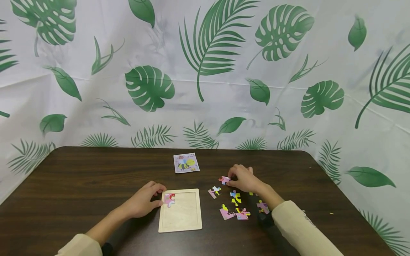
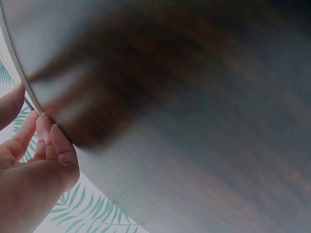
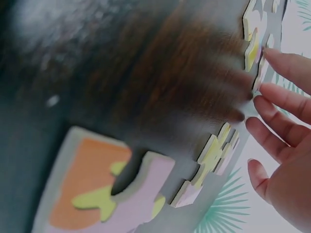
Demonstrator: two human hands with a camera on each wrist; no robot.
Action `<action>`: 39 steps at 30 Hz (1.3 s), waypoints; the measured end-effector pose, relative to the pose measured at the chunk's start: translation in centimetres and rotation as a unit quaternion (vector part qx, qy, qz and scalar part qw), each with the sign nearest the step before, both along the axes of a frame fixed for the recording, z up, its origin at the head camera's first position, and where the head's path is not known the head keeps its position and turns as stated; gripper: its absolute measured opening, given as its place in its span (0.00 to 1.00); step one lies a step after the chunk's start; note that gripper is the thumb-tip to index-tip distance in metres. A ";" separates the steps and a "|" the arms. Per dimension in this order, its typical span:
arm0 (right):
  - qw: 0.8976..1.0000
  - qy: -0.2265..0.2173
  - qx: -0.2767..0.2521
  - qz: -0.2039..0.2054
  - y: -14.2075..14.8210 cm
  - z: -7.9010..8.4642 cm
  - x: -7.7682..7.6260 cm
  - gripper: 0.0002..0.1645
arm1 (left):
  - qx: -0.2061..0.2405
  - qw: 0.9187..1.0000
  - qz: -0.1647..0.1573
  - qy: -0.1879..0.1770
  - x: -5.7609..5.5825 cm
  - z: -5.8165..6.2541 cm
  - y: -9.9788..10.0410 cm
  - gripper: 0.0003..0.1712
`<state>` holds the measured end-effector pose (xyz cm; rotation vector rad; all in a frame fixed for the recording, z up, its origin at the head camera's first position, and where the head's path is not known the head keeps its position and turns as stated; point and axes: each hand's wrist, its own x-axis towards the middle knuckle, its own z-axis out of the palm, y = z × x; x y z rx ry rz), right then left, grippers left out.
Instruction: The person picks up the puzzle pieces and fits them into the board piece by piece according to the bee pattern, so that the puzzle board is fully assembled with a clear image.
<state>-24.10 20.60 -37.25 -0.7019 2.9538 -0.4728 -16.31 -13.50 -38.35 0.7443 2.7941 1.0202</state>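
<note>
A square wooden puzzle tray (image 1: 180,217) lies on the table, with one pink and red puzzle piece (image 1: 169,201) in its upper left corner. My left hand (image 1: 144,200) rests at the tray's left side, thumb and fingertips touching its edge. To the right, my right hand (image 1: 245,179) pinches a pink and red puzzle piece (image 1: 224,180) between thumb and forefinger, close over the table. The piece is seen edge-on in the right wrist view, where the other fingers are spread. Nearest below it are a pink and white piece (image 1: 214,192) and a yellow and blue piece (image 1: 236,198).
More loose pieces, a pink and yellow one (image 1: 226,212), a pink and red one (image 1: 242,214) and a purple one (image 1: 263,207), lie right of the tray. A bee picture card (image 1: 186,163) lies farther back. A leaf-print curtain (image 1: 217,89) hangs behind the dark table (image 1: 96,177).
</note>
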 end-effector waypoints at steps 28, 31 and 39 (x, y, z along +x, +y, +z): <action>0.998 0.011 -0.023 0.054 -1.9 1.3 0.8 0.10 | -0.003 1.000 0.010 -0.005 0.0 -0.2 0.1 0.16; 0.997 0.015 -0.023 0.068 -2.8 1.5 1.1 0.10 | -0.002 1.000 0.011 -0.007 0.1 -0.2 0.2 0.16; 0.994 0.011 -0.032 0.099 -5.3 1.6 1.9 0.10 | 0.000 1.000 0.023 -0.015 0.2 0.0 0.2 0.17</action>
